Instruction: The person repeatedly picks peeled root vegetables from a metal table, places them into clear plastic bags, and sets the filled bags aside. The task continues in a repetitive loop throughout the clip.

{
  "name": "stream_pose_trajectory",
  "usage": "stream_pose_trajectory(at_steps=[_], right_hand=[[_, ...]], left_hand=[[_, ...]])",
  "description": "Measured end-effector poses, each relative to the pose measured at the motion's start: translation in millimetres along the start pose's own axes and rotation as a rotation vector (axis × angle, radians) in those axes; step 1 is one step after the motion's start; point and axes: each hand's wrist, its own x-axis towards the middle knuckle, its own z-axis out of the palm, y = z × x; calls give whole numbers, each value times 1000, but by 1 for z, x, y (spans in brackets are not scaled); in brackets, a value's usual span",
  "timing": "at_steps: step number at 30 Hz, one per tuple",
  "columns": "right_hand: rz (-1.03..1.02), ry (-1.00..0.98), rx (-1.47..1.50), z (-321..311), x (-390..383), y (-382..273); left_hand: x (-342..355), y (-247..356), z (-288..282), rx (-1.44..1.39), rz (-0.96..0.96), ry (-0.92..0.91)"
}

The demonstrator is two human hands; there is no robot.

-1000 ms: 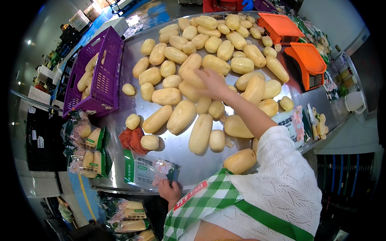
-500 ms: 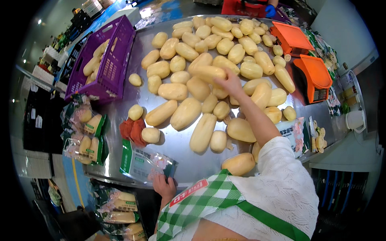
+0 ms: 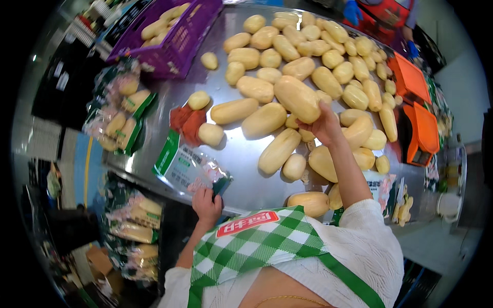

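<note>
My right hand [image 3: 318, 124] grips a large pale-yellow lotus root piece [image 3: 295, 97], raised over a spread of other pieces [image 3: 259, 154] on the steel table [image 3: 128, 164]. A flat green-and-clear plastic bag [image 3: 179, 164] lies by the table's front edge, its near corner under the fingers of my left hand [image 3: 208, 208], which are curled on it. Just beyond the bag, a crumpled orange cloth [image 3: 185, 123] sits with small root pieces beside it.
A purple crate [image 3: 174, 54] holds more roots at back left. Filled bags [image 3: 123, 113] sit left, others [image 3: 133, 233] below. Orange scales [image 3: 418, 133], printed bags [image 3: 377, 182] and cut pieces [image 3: 403, 210] are right. A co-worker's blue-gloved hand [image 3: 353, 13] shows at the top.
My right hand has drawn back toward me, lifting the lotus root piece from the pile. My view has turned, so the table appears shifted. My left hand stays at the bag.
</note>
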Motion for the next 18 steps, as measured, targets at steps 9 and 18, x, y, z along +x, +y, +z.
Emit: stream_pose_trajectory(at_steps=[9, 18], right_hand=[[17, -243, -445, 69, -40, 47], [-124, -468, -1178, 126, -56, 34]], left_hand=[[57, 19, -49, -181, -119, 58], [66, 30, -67, -339, -132, 137]])
